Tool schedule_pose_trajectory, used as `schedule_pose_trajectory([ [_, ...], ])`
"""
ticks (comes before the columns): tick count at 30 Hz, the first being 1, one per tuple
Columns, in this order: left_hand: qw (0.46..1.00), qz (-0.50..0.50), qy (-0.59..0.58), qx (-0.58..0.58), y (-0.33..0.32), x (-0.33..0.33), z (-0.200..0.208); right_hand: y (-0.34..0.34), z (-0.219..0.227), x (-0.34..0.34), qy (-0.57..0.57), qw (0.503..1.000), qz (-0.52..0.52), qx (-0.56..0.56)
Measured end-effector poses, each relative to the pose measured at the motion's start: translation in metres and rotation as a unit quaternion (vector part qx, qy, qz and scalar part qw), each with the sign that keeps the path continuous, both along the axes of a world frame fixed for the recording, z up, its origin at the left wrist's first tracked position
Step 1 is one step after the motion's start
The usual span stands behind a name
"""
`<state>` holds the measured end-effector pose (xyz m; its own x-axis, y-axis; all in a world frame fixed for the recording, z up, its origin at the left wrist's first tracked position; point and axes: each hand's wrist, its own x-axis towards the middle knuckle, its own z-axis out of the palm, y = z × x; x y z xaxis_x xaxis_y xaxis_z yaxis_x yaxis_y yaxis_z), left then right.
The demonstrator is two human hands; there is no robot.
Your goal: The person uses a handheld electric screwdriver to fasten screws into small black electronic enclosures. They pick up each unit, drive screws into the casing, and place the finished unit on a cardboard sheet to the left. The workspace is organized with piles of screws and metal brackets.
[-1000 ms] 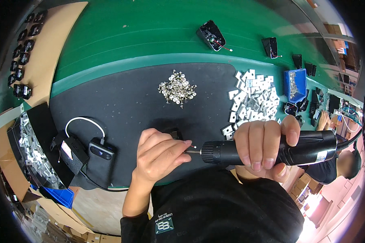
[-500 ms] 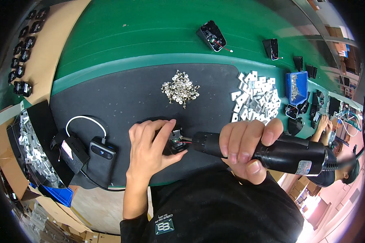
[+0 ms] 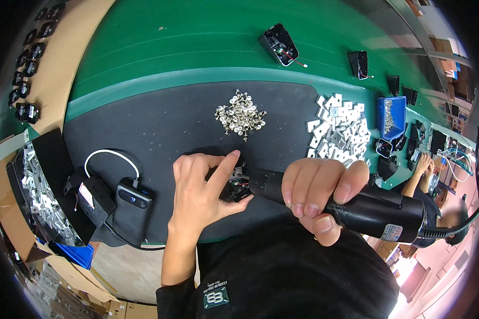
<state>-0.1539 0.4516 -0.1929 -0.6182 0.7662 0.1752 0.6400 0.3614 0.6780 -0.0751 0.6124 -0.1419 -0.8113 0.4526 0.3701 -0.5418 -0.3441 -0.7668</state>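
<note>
My left hand [image 3: 194, 199] grips a small black plastic housing [image 3: 238, 187] between thumb and fingers, low over the dark mat. Red wire and inner parts show in the housing's open side. In my right hand [image 3: 319, 194] is a black electric screwdriver [image 3: 383, 212], lying nearly level with its nose pointing left. The nose sits right against the housing's open side, and the bit is hidden from sight. Beyond my hands, a heap of silver screws [image 3: 240, 116] lies on the mat. Right of it is a pile of silver metal plates [image 3: 338, 132] with holes.
A black power bank [image 3: 134, 201] with a white cable lies at left, near a box of metal pieces [image 3: 45, 194]. Black housings [image 3: 279, 45] stand on the green belt [image 3: 197, 48]. A blue bin [image 3: 391, 119] holds screws. At far right, a co-worker's hands [image 3: 423, 165] work.
The screwdriver has moved left and in closer to the housing, so its bit no longer shows. My left hand keeps its hold, shifted slightly right in view.
</note>
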Motion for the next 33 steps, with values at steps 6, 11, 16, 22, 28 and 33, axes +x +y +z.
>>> schedule_pose_trajectory([
  [6,0.999,-0.023,-0.03,-0.024,0.004,-0.007,0.012,0.009,0.003,-0.009,-0.002,0.998,0.063,0.021],
  [11,0.999,-0.021,-0.024,-0.025,0.007,-0.005,0.01,0.008,0.0,-0.007,-0.006,0.999,0.041,0.009],
  [16,0.999,-0.031,-0.004,-0.045,0.008,-0.01,0.024,0.012,0.002,0.004,-0.016,0.999,0.001,-0.037],
  [22,0.99,-0.02,0.033,-0.137,-0.006,-0.047,0.055,0.033,0.002,0.014,0.009,0.981,-0.191,-0.023],
  [28,0.961,0.113,0.144,-0.206,-0.016,-0.161,0.109,0.038,-0.021,0.012,-0.057,0.968,-0.235,0.068],
  [33,0.9,0.169,0.288,-0.279,-0.094,-0.287,0.094,0.035,-0.016,0.011,-0.071,0.982,-0.155,0.079],
])
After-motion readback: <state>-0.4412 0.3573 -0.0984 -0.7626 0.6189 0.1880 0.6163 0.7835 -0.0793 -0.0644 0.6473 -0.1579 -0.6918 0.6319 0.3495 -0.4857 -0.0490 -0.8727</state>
